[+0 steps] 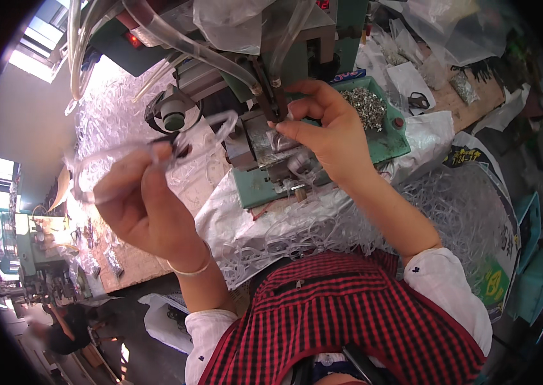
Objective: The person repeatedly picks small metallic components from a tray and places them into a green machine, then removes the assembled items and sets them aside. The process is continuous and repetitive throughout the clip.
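My left hand [156, 215] is raised left of a green bench machine [347, 42], its fingers pinched on a looped clear plastic strap [229, 123]. That strap is smeared by motion and reaches toward the machine. At the dark metal tooling [270, 96], my right hand [337, 131] has thumb and forefinger closed together; what sits between the fingertips is too small to make out. Below them lies a worn metal block [278, 142]. Small silvery metal parts [366, 108] fill a green tray [401, 146] just beyond my right hand.
Tangled clear straps heap up on the table [111, 106] and in a large sack [460, 205] at the right. Clear hoses [185, 45] hang in front of the machine. Black-handled scissors [419, 101] lie at the back right. Another person [69, 327] is at the lower left.
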Tool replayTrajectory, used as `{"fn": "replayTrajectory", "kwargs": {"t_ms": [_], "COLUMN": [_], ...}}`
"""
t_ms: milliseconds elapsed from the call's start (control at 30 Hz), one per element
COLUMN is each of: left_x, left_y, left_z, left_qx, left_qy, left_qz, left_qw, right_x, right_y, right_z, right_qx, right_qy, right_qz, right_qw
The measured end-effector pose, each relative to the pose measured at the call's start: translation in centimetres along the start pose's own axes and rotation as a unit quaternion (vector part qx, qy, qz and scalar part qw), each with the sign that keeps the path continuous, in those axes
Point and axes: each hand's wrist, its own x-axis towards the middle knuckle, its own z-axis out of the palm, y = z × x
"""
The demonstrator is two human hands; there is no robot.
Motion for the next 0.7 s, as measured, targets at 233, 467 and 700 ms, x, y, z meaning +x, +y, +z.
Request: {"fn": "replayTrajectory", "kwargs": {"t_ms": [233, 467, 700], "left_x": [-1.7, -5.5, -6.5], "left_y": [-0.4, -2.0, -2.0], "left_z": [1.2, 3.9, 3.5], "left_qx": [0.100, 0.179, 0.187], "left_qy": [-0.174, -0.322, -0.336], "left_qz": [0.134, 0.272, 0.255], "left_qw": [0.971, 0.889, 0.887], "right_x": [-2.0, -0.1, -1.8], "right_y": [-0.9, 4.8, 7.1], "right_z": [-0.6, -11.2, -6.2], "right_qx": [-0.069, -0.358, -0.578], "right_qy": [-0.001, 0.238, -0.006], "right_qz": [-0.053, -0.124, -0.182], "right_qw": [0.996, 0.894, 0.796]}}
